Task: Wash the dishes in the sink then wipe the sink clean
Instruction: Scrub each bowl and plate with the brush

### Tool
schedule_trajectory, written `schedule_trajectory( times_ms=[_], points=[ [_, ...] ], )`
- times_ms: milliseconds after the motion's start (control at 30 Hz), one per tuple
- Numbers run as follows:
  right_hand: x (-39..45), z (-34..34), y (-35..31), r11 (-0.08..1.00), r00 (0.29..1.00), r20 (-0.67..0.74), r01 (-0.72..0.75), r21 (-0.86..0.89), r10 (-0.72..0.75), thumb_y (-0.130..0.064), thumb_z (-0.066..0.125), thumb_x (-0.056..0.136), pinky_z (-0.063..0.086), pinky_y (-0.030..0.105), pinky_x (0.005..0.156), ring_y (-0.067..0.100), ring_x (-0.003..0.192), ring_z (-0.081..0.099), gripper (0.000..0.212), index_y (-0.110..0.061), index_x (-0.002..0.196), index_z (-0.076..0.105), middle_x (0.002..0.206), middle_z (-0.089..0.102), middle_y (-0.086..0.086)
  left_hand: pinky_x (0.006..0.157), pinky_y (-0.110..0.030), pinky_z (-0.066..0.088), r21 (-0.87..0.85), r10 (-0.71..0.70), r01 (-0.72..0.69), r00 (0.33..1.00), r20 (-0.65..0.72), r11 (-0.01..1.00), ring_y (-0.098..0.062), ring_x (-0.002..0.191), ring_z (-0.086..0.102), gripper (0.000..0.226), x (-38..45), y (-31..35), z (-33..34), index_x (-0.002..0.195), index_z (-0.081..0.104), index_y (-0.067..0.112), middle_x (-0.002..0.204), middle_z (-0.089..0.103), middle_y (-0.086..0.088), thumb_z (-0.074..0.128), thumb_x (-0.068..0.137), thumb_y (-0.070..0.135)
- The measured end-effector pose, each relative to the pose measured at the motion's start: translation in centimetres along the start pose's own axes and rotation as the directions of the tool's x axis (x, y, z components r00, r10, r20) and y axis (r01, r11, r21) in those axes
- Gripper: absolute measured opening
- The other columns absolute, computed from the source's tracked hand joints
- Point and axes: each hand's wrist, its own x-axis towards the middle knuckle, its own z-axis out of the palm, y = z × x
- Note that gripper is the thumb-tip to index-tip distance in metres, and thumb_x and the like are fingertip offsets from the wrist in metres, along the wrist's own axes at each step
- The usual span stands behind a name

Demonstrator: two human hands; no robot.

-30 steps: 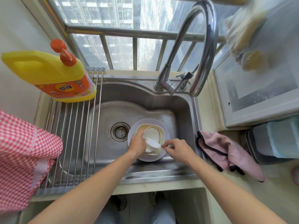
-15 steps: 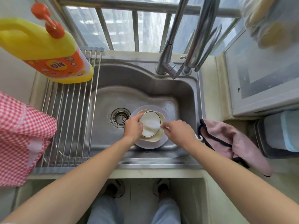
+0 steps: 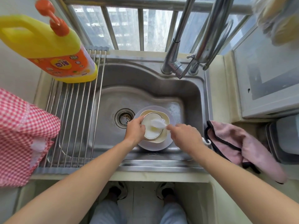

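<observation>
Two hands are seen working just right of the sink drain (image 3: 124,118): a small white bowl (image 3: 151,129) is gripped at its left rim by the left hand (image 3: 135,130), tilted above a cream dish (image 3: 163,126) stacked on a pale plate (image 3: 152,145). A white brush (image 3: 157,123), its length running left to right, is pinched in the curled fingers of the right hand (image 3: 184,136) and laid into the bowl, which is otherwise empty.

Two forearms, bare from the elbow down; no sleeves, no watch, no rings or bands in view. Left hand (image 3: 135,130) and right hand (image 3: 186,137) ungloved. Below the counter edge: legs in pale blue-grey trousers (image 3: 105,213), soft fabric, blurred. Feet in dark shoes (image 3: 119,190) with lighter grey trim, seen from above; lacing too blurred to make out.
</observation>
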Motion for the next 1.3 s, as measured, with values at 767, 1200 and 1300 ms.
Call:
schedule_trajectory(
  times_ms=[767, 1200, 1300],
  points=[
    [-0.5, -0.6, -1.4, 0.645, 0.924, 0.335, -0.371, 0.668, 0.185, -0.024, 0.061, 0.089, 0.053, 0.028, 0.074, 0.011, 0.073, 0.062, 0.021, -0.031, 0.102, 0.077, 0.079, 0.065, -0.01, 0.097, -0.032, 0.036, -0.037, -0.052, 0.054, 0.996, 0.069, 0.998, -0.028, 0.115, 0.044, 0.063, -2.2, 1.4, 2.5, 0.141, 0.034, 0.02, 0.131, 0.043, -0.012, 0.041, 0.085, -0.006],
    [-1.5, -0.4, -2.6, 0.881, 0.96, 0.262, -0.21, 0.424, 0.103, -0.023, 0.057, 0.093, 0.047, 0.031, 0.066, 0.023, 0.083, 0.063, 0.024, -0.03, 0.113, 0.069, 0.089, 0.063, -0.003, 0.083, -0.038, 0.041, 0.357, 0.055, -0.151, 0.963, 0.264, 0.922, -0.042, 0.103, 0.051, 0.056, 2.3, 0.9, 0.0, 0.131, 0.043, 0.018, 0.104, 0.048, -0.019, 0.032, 0.083, -0.01],
    [-1.5, -1.0, -2.9, 0.538, 0.908, 0.399, -0.403, 0.74, 0.131, -0.022, 0.06, 0.091, 0.044, 0.015, 0.053, 0.0, 0.056, 0.058, 0.022, -0.029, 0.105, 0.076, 0.077, 0.064, -0.008, 0.09, -0.046, 0.048, 0.364, 0.086, -0.183, 0.96, 0.268, 0.913, -0.041, 0.099, 0.051, 0.059, 1.9, 0.5, 0.2, 0.13, 0.041, 0.021, 0.108, 0.048, -0.018, 0.032, 0.081, -0.011]
  ],
)
